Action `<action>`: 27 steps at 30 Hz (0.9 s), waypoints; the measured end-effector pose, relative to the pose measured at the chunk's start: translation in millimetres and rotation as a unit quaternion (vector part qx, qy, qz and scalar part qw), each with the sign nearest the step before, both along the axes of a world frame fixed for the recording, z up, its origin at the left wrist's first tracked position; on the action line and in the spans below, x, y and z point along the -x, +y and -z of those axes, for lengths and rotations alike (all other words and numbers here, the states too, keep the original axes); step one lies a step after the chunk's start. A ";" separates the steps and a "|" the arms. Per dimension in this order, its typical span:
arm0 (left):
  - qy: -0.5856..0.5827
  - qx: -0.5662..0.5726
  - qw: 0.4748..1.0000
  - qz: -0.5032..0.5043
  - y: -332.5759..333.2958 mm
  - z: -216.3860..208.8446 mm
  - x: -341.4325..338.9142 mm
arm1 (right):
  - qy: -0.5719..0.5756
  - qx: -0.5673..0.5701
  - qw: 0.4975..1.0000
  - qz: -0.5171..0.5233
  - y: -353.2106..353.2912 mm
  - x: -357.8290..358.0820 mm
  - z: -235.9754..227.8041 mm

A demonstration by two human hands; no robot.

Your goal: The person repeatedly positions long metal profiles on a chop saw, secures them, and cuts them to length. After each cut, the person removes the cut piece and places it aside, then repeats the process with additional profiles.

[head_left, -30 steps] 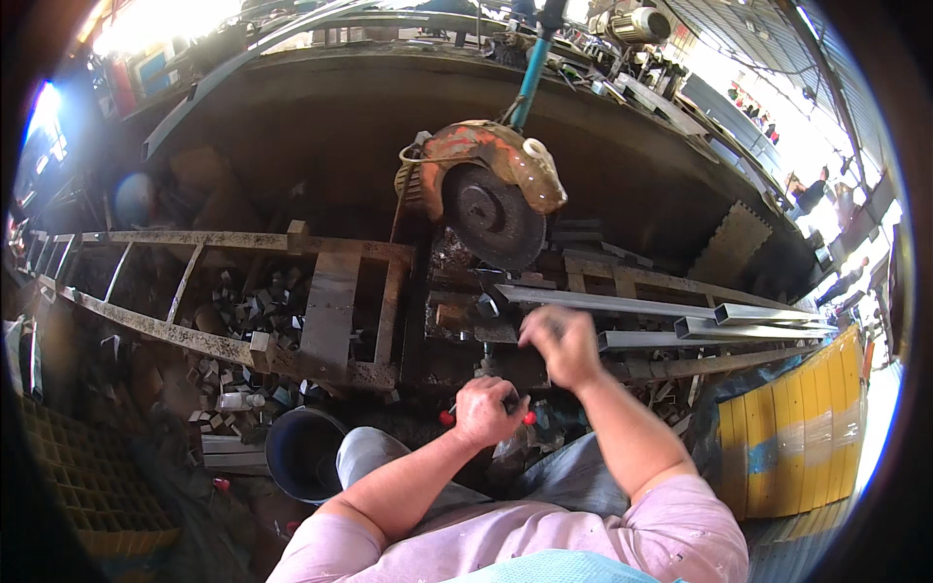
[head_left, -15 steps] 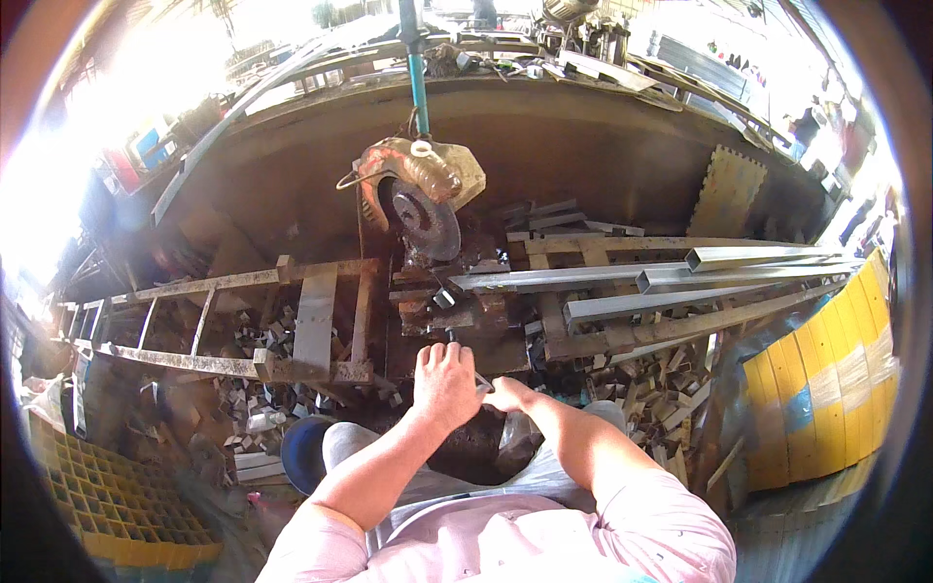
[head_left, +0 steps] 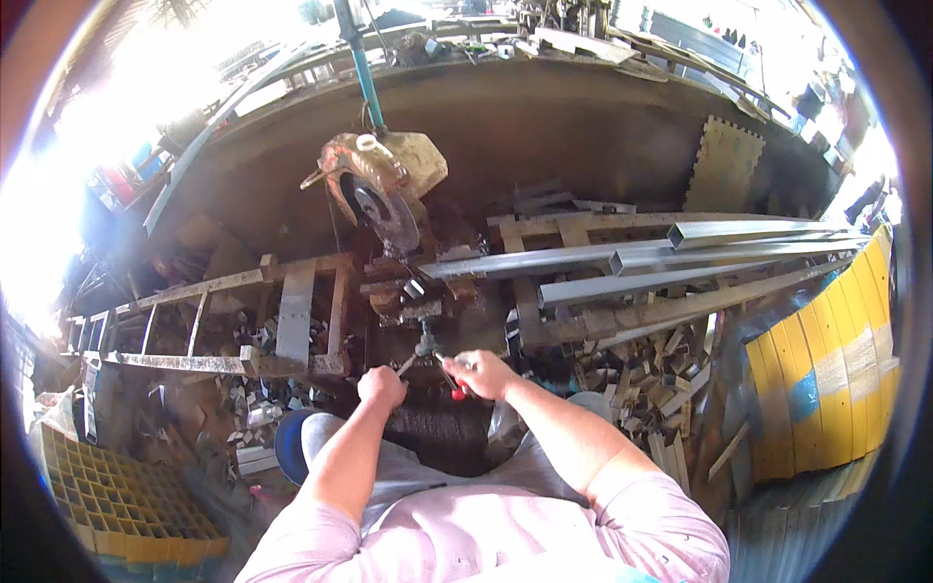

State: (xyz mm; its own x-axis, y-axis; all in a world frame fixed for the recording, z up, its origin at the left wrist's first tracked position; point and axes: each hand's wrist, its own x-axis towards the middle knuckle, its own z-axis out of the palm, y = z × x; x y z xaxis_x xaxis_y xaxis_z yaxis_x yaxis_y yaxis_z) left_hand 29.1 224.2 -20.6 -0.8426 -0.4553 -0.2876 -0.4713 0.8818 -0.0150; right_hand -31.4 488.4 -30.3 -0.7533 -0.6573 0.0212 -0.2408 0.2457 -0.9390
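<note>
My left hand (head_left: 383, 387) is closed round the left end of a metal crank handle (head_left: 407, 364). My right hand (head_left: 480, 373) is closed at the handle's right side, beside a small red knob (head_left: 459, 394). The handle joins the screw (head_left: 425, 337) of a dark, dirty vise (head_left: 406, 309) just ahead of my hands. A grey square metal tube (head_left: 544, 260) reaches into the vise from the right. A short tube end (head_left: 415, 289) shows at the vise. Above hangs a cut-off saw (head_left: 374, 160), its disc (head_left: 389, 220) raised over the tube.
More square tubes (head_left: 641, 282) rest on a right-hand wooden frame (head_left: 632, 316). A ladder-like rack (head_left: 180, 363) extends left. Offcuts (head_left: 641, 379) litter the ground both sides. Yellow slatted stacks stand lower left (head_left: 117, 476) and right (head_left: 826, 379). A blue round object (head_left: 290, 449) sits by my left leg.
My hands were close together, the left covering the vise screw. Now the left is lower and farther left, the right is higher, and the handle and red knob show. The whole view has shifted.
</note>
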 end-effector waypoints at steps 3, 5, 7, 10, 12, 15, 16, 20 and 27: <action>-0.031 -0.017 0.998 0.060 -40.5 45.6 0.7 | -0.029 0.089 0.995 0.032 -8.2 3.9 -5.3; -0.054 -0.038 0.995 0.078 -41.4 49.7 10.2 | -0.007 0.088 0.993 0.080 2.9 10.8 10.2; -0.047 -0.038 0.996 0.059 -45.5 42.7 -0.3 | -0.019 0.072 0.994 0.079 6.6 7.6 -6.4; -0.088 -0.022 0.991 0.100 -46.9 11.7 -10.6 | -0.017 0.081 0.993 0.080 16.7 6.6 -4.3; -0.119 0.021 0.986 0.119 -36.2 -35.4 -0.4 | -0.040 0.089 0.991 0.089 28.8 8.0 -3.9; 0.076 0.026 0.993 0.086 -23.3 -101.1 22.1 | 0.029 0.013 0.994 0.106 37.6 13.0 -9.4; 0.150 0.029 0.985 0.080 -20.2 -119.1 29.4 | -0.004 -0.007 0.994 0.105 35.3 7.3 -28.4; 0.294 0.069 0.927 0.223 -25.8 -131.0 86.6 | -0.086 -0.046 0.992 0.084 10.6 15.6 -40.1; 0.127 0.225 0.889 0.378 -9.8 -112.3 182.9 | -0.034 -0.029 0.997 0.058 9.4 33.7 -56.2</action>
